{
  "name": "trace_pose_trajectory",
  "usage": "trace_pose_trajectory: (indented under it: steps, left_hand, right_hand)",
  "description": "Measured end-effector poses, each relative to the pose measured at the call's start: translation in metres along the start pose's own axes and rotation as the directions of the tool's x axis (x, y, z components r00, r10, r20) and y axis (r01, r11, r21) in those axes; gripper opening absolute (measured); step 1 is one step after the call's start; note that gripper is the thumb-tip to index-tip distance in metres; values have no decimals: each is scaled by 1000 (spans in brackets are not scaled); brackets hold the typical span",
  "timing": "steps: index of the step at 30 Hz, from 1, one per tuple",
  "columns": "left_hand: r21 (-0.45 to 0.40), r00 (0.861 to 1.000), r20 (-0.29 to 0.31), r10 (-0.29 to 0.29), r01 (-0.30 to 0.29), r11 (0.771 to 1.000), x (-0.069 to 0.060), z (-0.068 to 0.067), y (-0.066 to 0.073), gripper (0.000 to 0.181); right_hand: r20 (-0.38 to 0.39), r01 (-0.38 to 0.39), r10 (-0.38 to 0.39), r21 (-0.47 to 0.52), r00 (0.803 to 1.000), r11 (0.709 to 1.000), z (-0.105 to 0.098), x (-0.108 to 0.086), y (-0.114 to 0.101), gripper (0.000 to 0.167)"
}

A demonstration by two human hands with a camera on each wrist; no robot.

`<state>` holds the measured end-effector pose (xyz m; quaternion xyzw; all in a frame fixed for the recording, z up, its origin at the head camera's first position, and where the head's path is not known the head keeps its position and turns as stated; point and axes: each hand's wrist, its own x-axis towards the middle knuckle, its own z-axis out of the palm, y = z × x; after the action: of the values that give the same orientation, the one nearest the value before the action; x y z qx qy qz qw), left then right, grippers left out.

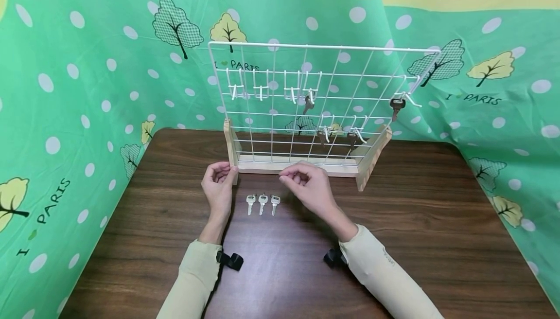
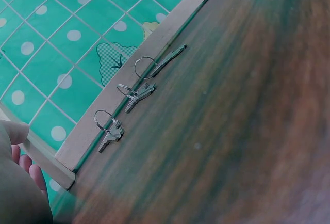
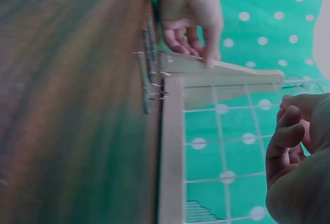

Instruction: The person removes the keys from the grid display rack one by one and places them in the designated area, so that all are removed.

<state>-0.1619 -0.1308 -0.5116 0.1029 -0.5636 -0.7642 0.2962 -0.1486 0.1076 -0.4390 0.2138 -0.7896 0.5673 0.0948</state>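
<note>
Four keys (image 1: 397, 108) are already hung on the rack (image 1: 262, 167); three loose keys (image 1: 263, 203) are left at its seven o'clock. The side post (image 1: 229, 140) is pinched by the left hand (image 1: 218, 190); the fingers of the right hand (image 1: 312, 188) are pressed together, nothing seen between. Open surface (image 1: 437, 207) is left at four o'clock.

Keys (image 1: 263, 200) are shiny metal. Grid (image 1: 323, 46) is smooth wire. Stand (image 1: 262, 165) is matt wood. Table (image 1: 437, 231) has glossy woodgrain.
</note>
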Motion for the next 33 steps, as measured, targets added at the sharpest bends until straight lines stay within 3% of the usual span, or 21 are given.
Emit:
trace_pose_trajectory:
  steps: [20, 27, 33]
  left_hand:
    - [-2, 1000, 1, -1, 1, 1000, 0, 0, 1, 23]
    - [4, 1000, 3, -7, 7, 1000, 0, 0, 0, 22]
    - [-1, 1000, 1, -8, 8, 1000, 1, -1, -1, 22]
  right_hand:
    - [-155, 70, -56, 87, 986, 994, -28, 7, -36, 12]
    - [-218, 85, -49, 159, 975, 984, -38, 11, -48, 9]
    - [-249, 118, -75, 161, 966, 980, -45, 18, -55, 9]
